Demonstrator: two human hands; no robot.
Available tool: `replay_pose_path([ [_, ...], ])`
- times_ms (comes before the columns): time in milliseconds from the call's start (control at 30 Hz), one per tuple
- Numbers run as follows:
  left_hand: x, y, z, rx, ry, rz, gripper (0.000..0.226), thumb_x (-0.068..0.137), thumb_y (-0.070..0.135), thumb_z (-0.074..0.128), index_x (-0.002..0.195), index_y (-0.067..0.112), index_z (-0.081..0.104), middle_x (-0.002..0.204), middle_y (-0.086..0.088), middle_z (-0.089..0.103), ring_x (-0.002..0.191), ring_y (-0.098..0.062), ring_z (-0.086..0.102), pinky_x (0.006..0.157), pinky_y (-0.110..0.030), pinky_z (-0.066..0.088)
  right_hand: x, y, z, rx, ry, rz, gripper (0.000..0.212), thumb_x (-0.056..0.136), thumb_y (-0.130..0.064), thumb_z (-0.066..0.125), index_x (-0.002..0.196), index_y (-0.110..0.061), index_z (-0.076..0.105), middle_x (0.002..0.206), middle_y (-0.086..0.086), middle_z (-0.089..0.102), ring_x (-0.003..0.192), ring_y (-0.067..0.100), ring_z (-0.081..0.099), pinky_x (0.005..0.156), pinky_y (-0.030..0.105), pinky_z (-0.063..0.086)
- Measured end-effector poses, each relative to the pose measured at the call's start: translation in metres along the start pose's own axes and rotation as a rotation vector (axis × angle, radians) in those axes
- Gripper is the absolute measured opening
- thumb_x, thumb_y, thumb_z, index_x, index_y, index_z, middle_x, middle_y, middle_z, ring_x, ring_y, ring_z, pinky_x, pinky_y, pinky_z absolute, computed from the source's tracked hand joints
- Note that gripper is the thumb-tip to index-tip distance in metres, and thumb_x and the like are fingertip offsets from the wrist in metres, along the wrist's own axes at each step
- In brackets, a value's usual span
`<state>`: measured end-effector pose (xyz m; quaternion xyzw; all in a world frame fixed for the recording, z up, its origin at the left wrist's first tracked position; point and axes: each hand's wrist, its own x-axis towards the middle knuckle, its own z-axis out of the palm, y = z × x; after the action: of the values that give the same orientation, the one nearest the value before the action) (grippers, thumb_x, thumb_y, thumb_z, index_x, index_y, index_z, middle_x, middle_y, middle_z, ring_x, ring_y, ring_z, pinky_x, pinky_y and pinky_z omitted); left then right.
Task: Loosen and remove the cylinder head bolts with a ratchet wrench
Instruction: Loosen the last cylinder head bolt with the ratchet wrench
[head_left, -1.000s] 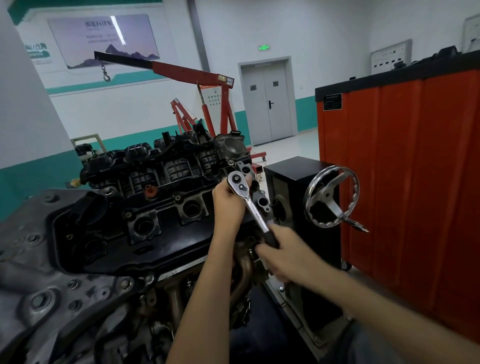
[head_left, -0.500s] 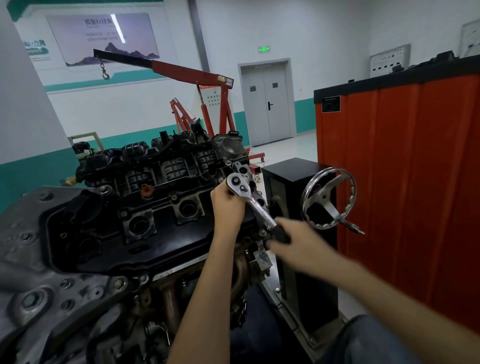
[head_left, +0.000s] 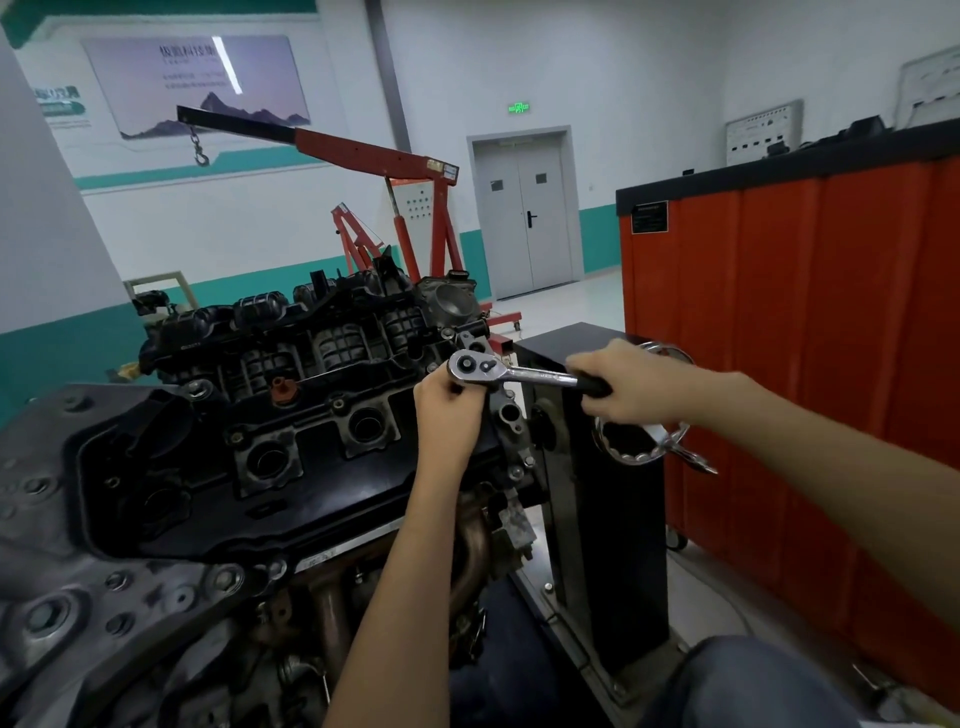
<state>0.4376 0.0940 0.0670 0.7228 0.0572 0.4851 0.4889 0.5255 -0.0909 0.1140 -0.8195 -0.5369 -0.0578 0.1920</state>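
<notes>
The ratchet wrench (head_left: 535, 375) sits at the far right corner of the engine (head_left: 291, 415), chrome head on top and handle reaching out to the right, roughly level. The right hand (head_left: 636, 387) wraps its fingers tight round the black grip at the handle's end. I take that to be for leverage, since a hold farther out breaks a tight bolt loose more easily. The left hand (head_left: 449, 410) comes up from the near side, thumb and fingers curled close just under the wrench head. It looks to be keeping the socket square on the bolt so nothing slips under the pull. The engine is carried on a black stand (head_left: 597, 509), which puts its top within easy reach.

The bolt itself I cannot see. The wrench head and the left hand cover both it and the socket, so how far out it has come is anyone's guess. The right hand and forearm hide part of the chrome handwheel (head_left: 641, 454) on the stand. The near left of the engine runs off the frame, and the small fasteners along its black cover are too dim to count. A red hoist (head_left: 374, 150) stands far behind, and an orange cabinet (head_left: 805, 338) fills the right.
</notes>
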Motion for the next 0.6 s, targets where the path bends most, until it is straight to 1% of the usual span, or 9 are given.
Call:
replay_pose_path([
  [67,-0.001,-0.001,-0.001,-0.024,0.038,-0.011,0.032,0.090,0.002,0.056,0.062,0.017,0.056,0.048,0.017,0.049,0.050,0.004,0.039,0.052,-0.014,0.032,0.011,0.000,-0.011,-0.132,0.045,-0.045,0.006,0.087,-0.012,0.057,0.085,-0.014,0.053,0.066,-0.003,0.055,0.057,0.012,0.057,0.049,0.012,0.040],
  [133,-0.001,-0.005,-0.001,-0.039,0.079,-0.024,0.031,0.089,-0.001,0.053,0.063,0.015,0.057,0.055,0.015,0.052,0.055,0.003,0.042,0.054,-0.016,0.034,0.004,-0.007,0.002,-0.100,0.076,-0.010,0.008,0.087,-0.013,0.059,0.084,-0.017,0.052,0.068,-0.004,0.054,0.057,0.011,0.056,0.047,0.012,0.036],
  [167,0.000,-0.006,-0.001,-0.047,0.089,-0.027,0.029,0.089,-0.003,0.053,0.066,0.013,0.060,0.061,0.010,0.055,0.061,-0.003,0.046,0.057,-0.019,0.037,-0.004,-0.013,0.016,-0.027,0.109,0.028,0.013,0.086,-0.013,0.060,0.080,-0.020,0.051,0.068,-0.004,0.054,0.057,0.010,0.055,0.048,0.012,0.034],
  [233,0.001,-0.010,0.000,-0.055,0.094,-0.013,0.040,0.089,0.000,0.057,0.060,0.027,0.060,0.060,0.011,0.055,0.063,-0.005,0.047,0.060,-0.022,0.038,-0.024,-0.030,0.054,0.249,0.183,0.119,0.022,0.083,-0.010,0.062,0.072,-0.022,0.047,0.064,-0.006,0.051,0.052,0.004,0.048,0.046,0.012,0.033],
  [333,0.002,-0.010,0.002,-0.084,0.074,-0.031,0.050,0.089,0.007,0.065,0.048,0.034,0.056,0.049,0.019,0.048,0.056,0.004,0.043,0.059,-0.014,0.037,-0.038,-0.080,0.111,0.711,0.296,0.202,0.008,0.080,-0.005,0.059,0.082,-0.011,0.054,0.061,0.000,0.049,0.047,0.004,0.041,0.046,0.020,0.036],
  [433,0.004,-0.011,0.002,-0.207,0.083,-0.069,0.051,0.088,0.006,0.065,0.045,0.029,0.053,0.054,0.016,0.048,0.073,-0.016,0.047,0.076,-0.028,0.041,-0.026,-0.122,0.142,0.924,0.355,0.240,0.012,0.081,-0.005,0.053,0.085,-0.016,0.051,0.066,0.004,0.053,0.047,0.004,0.046,0.045,0.015,0.037],
  [500,0.005,-0.010,0.000,-0.212,0.068,-0.090,0.048,0.086,0.010,0.068,0.045,0.029,0.052,0.058,0.012,0.050,0.075,-0.016,0.051,0.077,-0.029,0.043,-0.024,-0.116,0.139,0.834,0.345,0.252,0.012,0.082,-0.006,0.053,0.085,-0.018,0.050,0.070,0.009,0.054,0.050,0.009,0.047,0.045,0.018,0.038],
  [567,0.004,-0.008,-0.002,-0.147,0.024,-0.060,0.049,0.088,0.009,0.067,0.047,0.033,0.054,0.054,0.017,0.051,0.064,0.000,0.049,0.068,-0.017,0.042,-0.030,-0.088,0.121,0.681,0.273,0.202,0.014,0.081,-0.005,0.055,0.087,-0.018,0.052,0.068,0.007,0.054,0.052,0.011,0.047,0.046,0.025,0.040],
  [600,0.002,-0.005,-0.002,-0.104,0.000,-0.032,0.050,0.089,0.008,0.065,0.048,0.035,0.055,0.051,0.019,0.049,0.056,0.006,0.045,0.061,-0.013,0.039,-0.033,-0.070,0.105,0.618,0.201,0.157,0.020,0.082,-0.003,0.056,0.086,-0.022,0.054,0.066,0.001,0.054,0.050,0.007,0.048,0.045,0.024,0.040],
])
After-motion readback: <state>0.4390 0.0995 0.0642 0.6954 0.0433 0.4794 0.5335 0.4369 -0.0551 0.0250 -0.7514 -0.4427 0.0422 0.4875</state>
